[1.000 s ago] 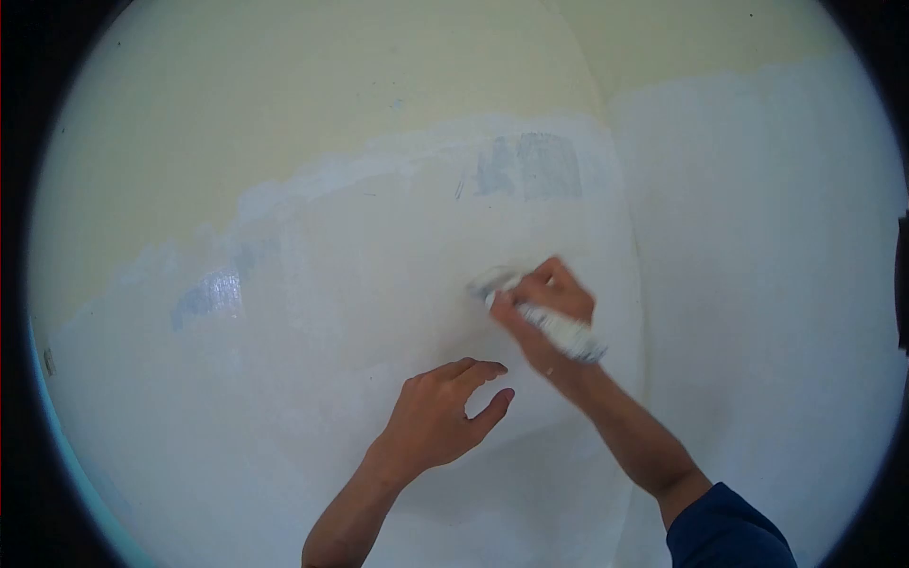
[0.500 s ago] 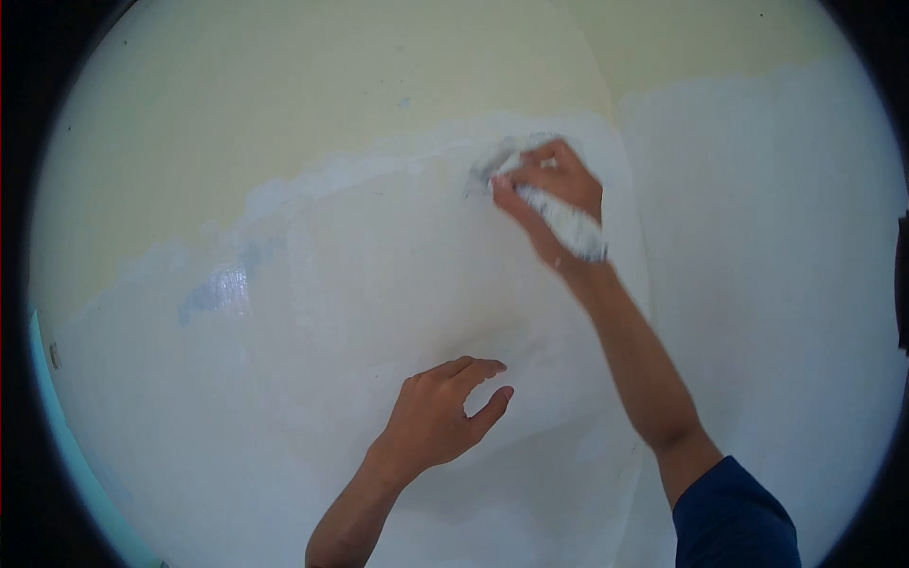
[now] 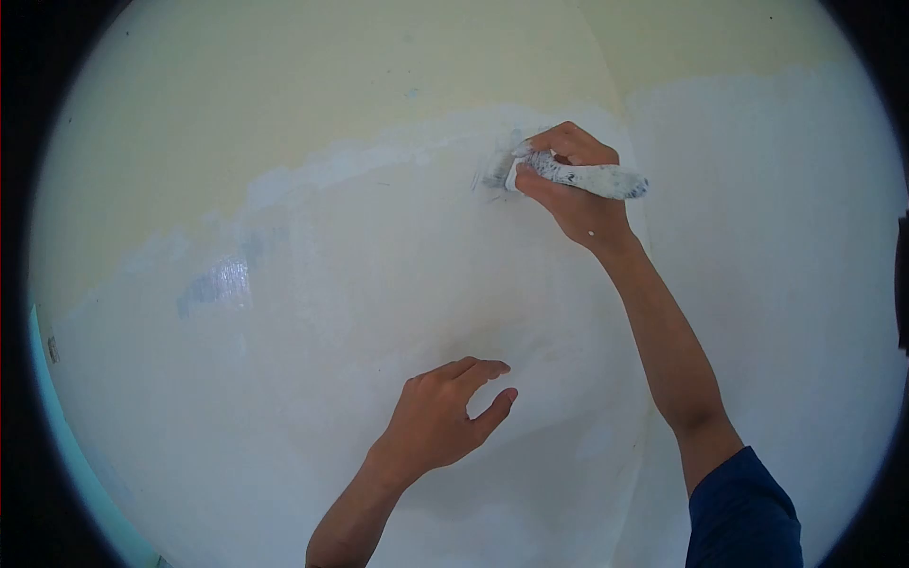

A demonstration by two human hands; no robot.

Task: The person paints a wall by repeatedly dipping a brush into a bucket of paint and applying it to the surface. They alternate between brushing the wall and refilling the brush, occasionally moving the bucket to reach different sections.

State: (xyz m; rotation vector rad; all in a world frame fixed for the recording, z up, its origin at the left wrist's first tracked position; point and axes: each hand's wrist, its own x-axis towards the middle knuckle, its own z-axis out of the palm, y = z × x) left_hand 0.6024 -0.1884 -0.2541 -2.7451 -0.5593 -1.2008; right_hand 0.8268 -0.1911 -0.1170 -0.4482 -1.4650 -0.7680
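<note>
My right hand (image 3: 576, 185) grips a paintbrush (image 3: 606, 180) smeared with white paint. Its bristles press on the wall (image 3: 379, 256), just under the border between pale yellow and white. Thumb and fingers pinch the brush near its base, and the handle points out to the right. Around the bristle tips lies a greyish wet streak. Lower down, my left hand (image 3: 445, 412) hovers in front of the white part of the wall, thumb and fingers apart, holding nothing.
A corner line runs down the wall right of the brush, and a second wall (image 3: 776, 237) continues beyond it. A shiny bluish wet patch (image 3: 222, 282) shows on the left. A light-blue edge (image 3: 71, 454) borders the lower left.
My right hand has shifted slightly right, and the brush handle has swung up from slanting downward to nearly level. My left hand has hardly moved.
</note>
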